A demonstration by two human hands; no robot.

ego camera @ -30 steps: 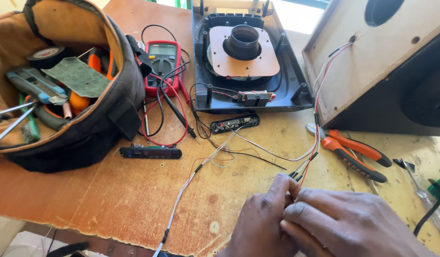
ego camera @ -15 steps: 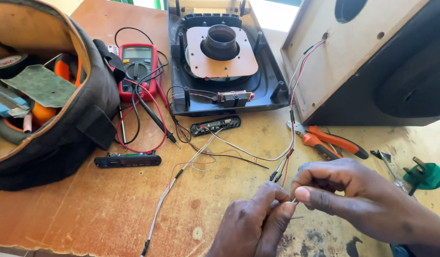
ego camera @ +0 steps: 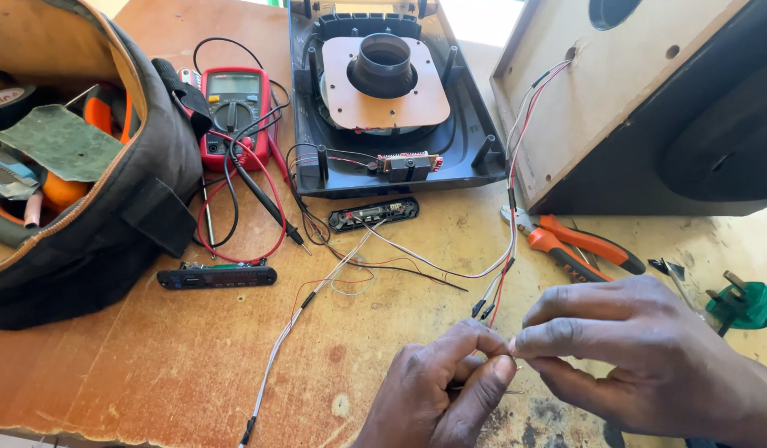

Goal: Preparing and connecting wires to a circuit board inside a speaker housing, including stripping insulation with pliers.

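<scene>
Your 2 hands, left (ego camera: 437,390) and right (ego camera: 640,348), pinch 1 thin wire (ego camera: 504,274) end between fingertips; it looks light, limp, easily snapped, so grip near its insulation.

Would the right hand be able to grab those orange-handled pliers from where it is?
Probably yes: the orange-handled pliers lie uncovered just beyond the right hand, though its fingertips are pinching thin wires.
</scene>
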